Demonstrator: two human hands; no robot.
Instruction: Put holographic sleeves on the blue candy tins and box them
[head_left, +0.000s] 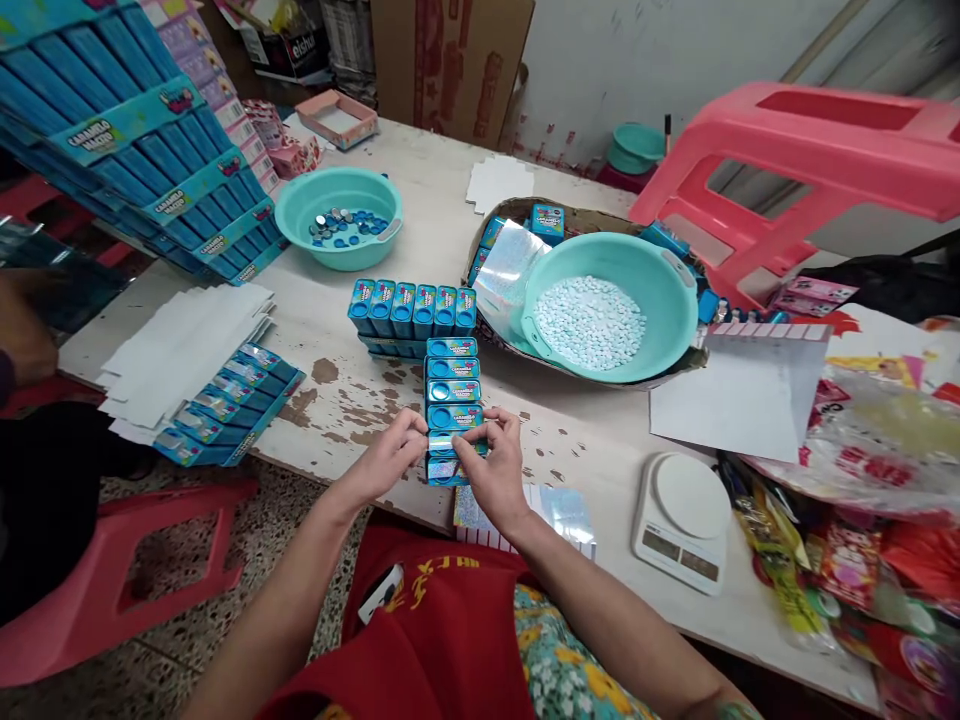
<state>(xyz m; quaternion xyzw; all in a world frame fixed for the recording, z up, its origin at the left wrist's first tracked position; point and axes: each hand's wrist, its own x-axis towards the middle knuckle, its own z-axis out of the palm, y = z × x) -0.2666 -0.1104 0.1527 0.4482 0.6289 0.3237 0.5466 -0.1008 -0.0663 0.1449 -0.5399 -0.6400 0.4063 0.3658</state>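
A column of small blue candy tins (454, 368) with round marks on their lids lies in front of me on the worn white table. Over one of the nearest tins is a narrow shiny silver sticker (441, 443). My left hand (391, 455) is closed, its thumb and fingertips pinched at the sticker's left end. From the other side, my right hand (491, 460) pinches the right end, thumb and index fingertip pressed to it. A sheet of shiny stickers (566, 512) lies partly under my right forearm. Another row of blue tins (412, 310) stands just behind the column.
A turquoise basin (686, 320) of white candies rests on a cardboard tray. Another basin (289, 215) holds round lids. Stacked blue display boxes (127, 135) rise at left, near another person's hand (26, 330). A white scale (679, 560) and candy wrappers (847, 565) lie right.
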